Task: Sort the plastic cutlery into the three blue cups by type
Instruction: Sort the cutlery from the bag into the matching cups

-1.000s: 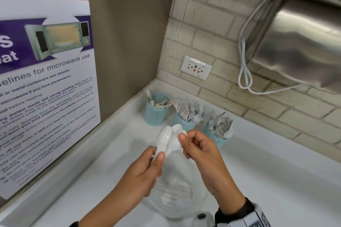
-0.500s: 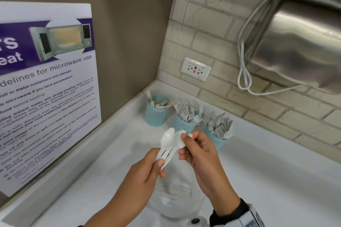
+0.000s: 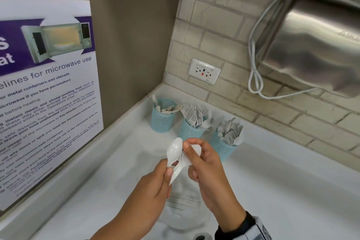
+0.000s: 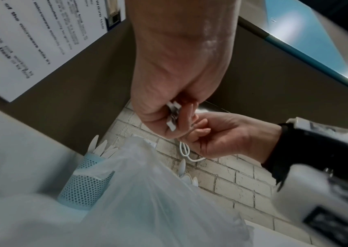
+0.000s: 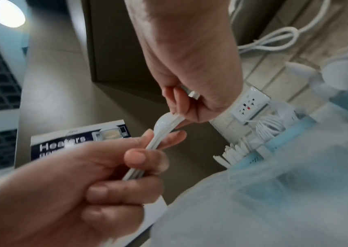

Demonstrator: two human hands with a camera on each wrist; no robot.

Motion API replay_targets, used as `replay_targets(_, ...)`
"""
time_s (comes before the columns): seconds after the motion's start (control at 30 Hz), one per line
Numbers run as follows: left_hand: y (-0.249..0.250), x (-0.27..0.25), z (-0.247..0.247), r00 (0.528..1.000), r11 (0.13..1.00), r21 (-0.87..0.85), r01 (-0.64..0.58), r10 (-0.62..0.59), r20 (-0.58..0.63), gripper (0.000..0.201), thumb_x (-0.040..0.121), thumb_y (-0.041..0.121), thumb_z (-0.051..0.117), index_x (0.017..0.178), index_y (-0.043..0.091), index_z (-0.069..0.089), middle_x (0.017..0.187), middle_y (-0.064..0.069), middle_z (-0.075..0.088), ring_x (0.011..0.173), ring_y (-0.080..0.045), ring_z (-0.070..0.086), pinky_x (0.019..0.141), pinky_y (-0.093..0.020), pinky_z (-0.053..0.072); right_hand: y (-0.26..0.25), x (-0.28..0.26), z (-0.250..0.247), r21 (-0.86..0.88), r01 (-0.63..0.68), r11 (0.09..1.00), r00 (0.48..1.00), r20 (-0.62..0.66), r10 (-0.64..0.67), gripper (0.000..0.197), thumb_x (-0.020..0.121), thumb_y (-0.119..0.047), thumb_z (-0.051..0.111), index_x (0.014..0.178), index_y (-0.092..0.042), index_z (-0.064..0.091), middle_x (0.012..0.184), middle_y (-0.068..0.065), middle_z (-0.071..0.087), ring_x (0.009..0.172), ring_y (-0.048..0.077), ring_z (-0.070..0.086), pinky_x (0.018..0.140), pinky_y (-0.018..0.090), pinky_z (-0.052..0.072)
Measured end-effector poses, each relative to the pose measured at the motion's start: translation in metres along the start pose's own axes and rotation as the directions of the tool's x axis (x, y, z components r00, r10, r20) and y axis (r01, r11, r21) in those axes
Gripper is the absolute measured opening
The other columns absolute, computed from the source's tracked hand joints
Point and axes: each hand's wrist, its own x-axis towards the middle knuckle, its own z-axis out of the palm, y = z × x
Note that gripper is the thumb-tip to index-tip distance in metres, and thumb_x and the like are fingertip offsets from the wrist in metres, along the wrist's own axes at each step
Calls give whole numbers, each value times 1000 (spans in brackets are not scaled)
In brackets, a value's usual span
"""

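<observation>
White plastic fills the three cups, left to right: knives (image 3: 167, 110) in the left cup (image 3: 162, 121), forks (image 3: 196, 116) in the middle cup (image 3: 190, 131), spoons (image 3: 229, 132) in the right cup (image 3: 224, 147), all against the wall so the counter (image 3: 282, 191) in front stays free for sorting. Above a clear bag (image 3: 183, 214), the left hand (image 3: 153, 187) curls thumb and fingers round the handles of a small bundle of spoons (image 3: 175, 157), bowls up. The right hand (image 3: 206, 169) pinches one spoon's bowl (image 3: 195, 151), probably to peel it off for the right cup.
</observation>
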Motion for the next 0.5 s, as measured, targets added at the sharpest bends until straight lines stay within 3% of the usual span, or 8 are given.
replay_targets(0.13, 7, -3, 0, 1000, 984, 179, 23, -26, 14, 35, 93, 53, 19, 121, 40, 37, 72, 12, 53, 66, -4, 51, 59, -20, 38, 4, -9, 2, -77, 7, 997, 995, 100, 1, 24, 96, -30, 52, 99, -11, 65, 62, -1, 54, 44, 9, 35, 43, 18, 29)
replay_targets(0.23, 13, -4, 0, 996, 931, 363, 47, -69, 48, 50, 94, 54, 17, 139, 35, 18, 118, 16, 53, 97, -5, 57, 79, -24, 47, 8, -14, 4, -164, 4, 986, 978, 207, 30, 38, 85, -50, 65, 114, -25, 60, 84, 4, 68, 63, 12, 59, 56, 21, 46)
replay_targets(0.3, 16, -4, 3, 992, 927, 368, 80, -109, 59, 49, 97, 48, 17, 144, 38, 6, 132, 20, 45, 106, 0, 54, 87, -21, 45, 13, -15, 3, -221, -8, 975, 970, 237, 61, 44, 77, -40, 74, 116, -36, 55, 97, 3, 70, 88, 15, 68, 73, 30, 55)
replay_targets(0.33, 15, -3, 5, 991, 920, 383, 87, -120, 61, 48, 99, 44, 17, 145, 38, 3, 131, 23, 43, 104, 4, 51, 85, -17, 42, 14, -16, 2, -228, 1, 974, 971, 234, 54, 43, 79, -30, 75, 115, -37, 54, 94, 1, 69, 90, 15, 67, 77, 33, 56)
replay_targets(0.4, 14, -3, 8, 996, 862, 506, 20, -63, 68, 51, 101, 42, 21, 147, 33, 1, 133, 20, 41, 103, 1, 53, 78, -16, 40, 12, -16, 0, -221, 38, 975, 979, 204, 8, 35, 85, -16, 72, 109, -35, 55, 83, 0, 63, 78, 12, 63, 70, 27, 54)
replay_targets(0.5, 3, -4, 7, 999, 867, 497, -14, -10, 46, 47, 98, 47, 28, 142, 37, 16, 130, 15, 47, 102, -8, 57, 83, -26, 48, 3, -11, -9, -135, 81, 988, 992, 110, -66, 25, 85, -8, 69, 103, -20, 56, 72, 0, 55, 56, 8, 52, 51, 19, 42)
